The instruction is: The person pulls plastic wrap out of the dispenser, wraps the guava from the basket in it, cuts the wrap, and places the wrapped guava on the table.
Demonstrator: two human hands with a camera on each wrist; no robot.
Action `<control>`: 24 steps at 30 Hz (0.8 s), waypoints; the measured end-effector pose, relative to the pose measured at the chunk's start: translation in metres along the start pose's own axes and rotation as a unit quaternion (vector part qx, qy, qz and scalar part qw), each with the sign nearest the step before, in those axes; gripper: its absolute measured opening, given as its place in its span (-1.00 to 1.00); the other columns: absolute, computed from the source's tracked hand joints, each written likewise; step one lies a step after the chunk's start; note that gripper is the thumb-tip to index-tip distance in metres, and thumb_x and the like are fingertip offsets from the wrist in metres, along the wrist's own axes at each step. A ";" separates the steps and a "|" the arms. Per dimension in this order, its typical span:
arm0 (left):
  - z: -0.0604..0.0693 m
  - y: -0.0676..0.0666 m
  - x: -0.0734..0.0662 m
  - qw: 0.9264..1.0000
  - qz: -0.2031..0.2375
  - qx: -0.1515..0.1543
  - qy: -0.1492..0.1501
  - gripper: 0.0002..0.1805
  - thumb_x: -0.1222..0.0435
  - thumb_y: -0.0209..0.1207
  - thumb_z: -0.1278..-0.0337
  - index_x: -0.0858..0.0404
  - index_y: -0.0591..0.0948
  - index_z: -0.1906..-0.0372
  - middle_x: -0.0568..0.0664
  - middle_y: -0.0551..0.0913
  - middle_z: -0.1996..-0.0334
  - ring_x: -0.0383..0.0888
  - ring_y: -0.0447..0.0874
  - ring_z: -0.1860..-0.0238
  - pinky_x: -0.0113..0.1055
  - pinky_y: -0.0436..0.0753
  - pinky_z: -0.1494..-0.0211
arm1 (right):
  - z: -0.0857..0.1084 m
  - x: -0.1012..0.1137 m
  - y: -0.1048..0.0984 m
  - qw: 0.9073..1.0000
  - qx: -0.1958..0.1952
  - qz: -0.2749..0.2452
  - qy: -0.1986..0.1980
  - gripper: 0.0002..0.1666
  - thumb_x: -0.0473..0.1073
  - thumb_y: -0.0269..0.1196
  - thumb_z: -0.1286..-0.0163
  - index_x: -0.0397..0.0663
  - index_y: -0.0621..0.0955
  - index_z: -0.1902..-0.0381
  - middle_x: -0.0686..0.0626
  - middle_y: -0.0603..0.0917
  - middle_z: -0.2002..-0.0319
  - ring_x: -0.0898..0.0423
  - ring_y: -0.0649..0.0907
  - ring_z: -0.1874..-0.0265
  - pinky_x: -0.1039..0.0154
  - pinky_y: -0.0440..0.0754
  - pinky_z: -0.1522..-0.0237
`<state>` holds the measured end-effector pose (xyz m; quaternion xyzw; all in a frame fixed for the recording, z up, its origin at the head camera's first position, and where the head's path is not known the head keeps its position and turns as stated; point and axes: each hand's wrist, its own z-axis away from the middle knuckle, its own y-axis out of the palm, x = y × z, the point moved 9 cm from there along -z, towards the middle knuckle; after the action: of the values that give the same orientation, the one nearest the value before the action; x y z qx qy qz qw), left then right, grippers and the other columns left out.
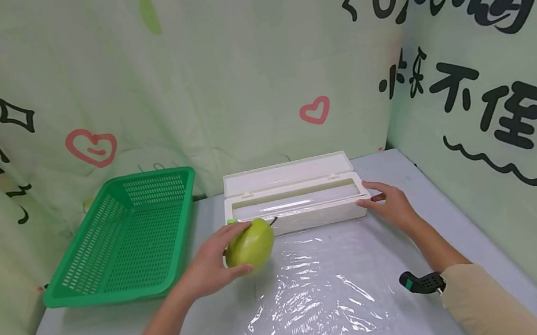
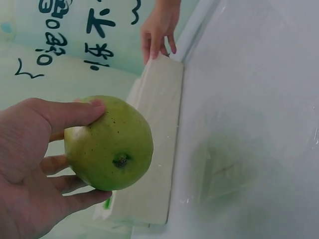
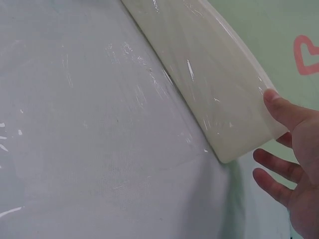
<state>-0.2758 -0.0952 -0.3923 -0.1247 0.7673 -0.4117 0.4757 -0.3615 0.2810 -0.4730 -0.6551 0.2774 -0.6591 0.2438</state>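
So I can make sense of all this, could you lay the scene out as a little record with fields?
Held item: green fruit with a stem
Held by: left fingers
Other side: right fingers grip the right end of a white box
Box state: open, its lid tipped back
In front of box: clear film, wrinkled and shiny, on a pale table
Left of box: green basket with perforated sides
Backdrop: pale green cloth, patterned
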 end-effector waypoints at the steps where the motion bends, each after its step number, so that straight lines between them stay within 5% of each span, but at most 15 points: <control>1: -0.001 0.005 0.000 1.000 0.004 0.007 -0.002 -0.13 0.25 0.46 0.12 0.08 0.34 -0.39 0.06 0.44 -0.31 0.08 0.50 -0.22 -0.02 0.59 -0.14 | 0.000 0.000 0.000 1.000 0.001 0.000 0.000 -0.16 0.10 0.28 -0.31 -0.10 0.29 -0.43 -0.29 0.33 -0.39 -0.23 0.57 -0.11 -0.07 0.62 -0.02; 12: -0.017 0.050 -0.003 0.996 0.052 0.074 0.005 -0.12 0.30 0.44 0.10 0.13 0.31 -0.40 -0.01 0.43 -0.32 -0.03 0.41 -0.30 -0.01 0.47 -0.30 | -0.002 -0.002 0.001 1.000 0.002 -0.002 0.000 -0.14 0.15 0.28 -0.30 -0.10 0.29 -0.43 -0.27 0.32 -0.40 -0.23 0.57 -0.12 -0.04 0.63 -0.01; 24: -0.032 0.083 -0.004 0.992 0.035 0.119 0.021 -0.13 0.29 0.46 0.12 0.10 0.33 -0.39 -0.03 0.47 -0.31 -0.05 0.43 -0.30 -0.06 0.45 -0.34 | -0.002 -0.004 0.002 1.000 0.003 -0.002 0.007 -0.12 0.17 0.27 -0.30 -0.09 0.27 -0.44 -0.28 0.29 -0.42 -0.24 0.55 -0.13 -0.08 0.61 -0.06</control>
<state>-0.2835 -0.0245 -0.4454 -0.0315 0.7266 -0.4860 0.4846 -0.3631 0.2829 -0.4773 -0.6507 0.2754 -0.6648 0.2423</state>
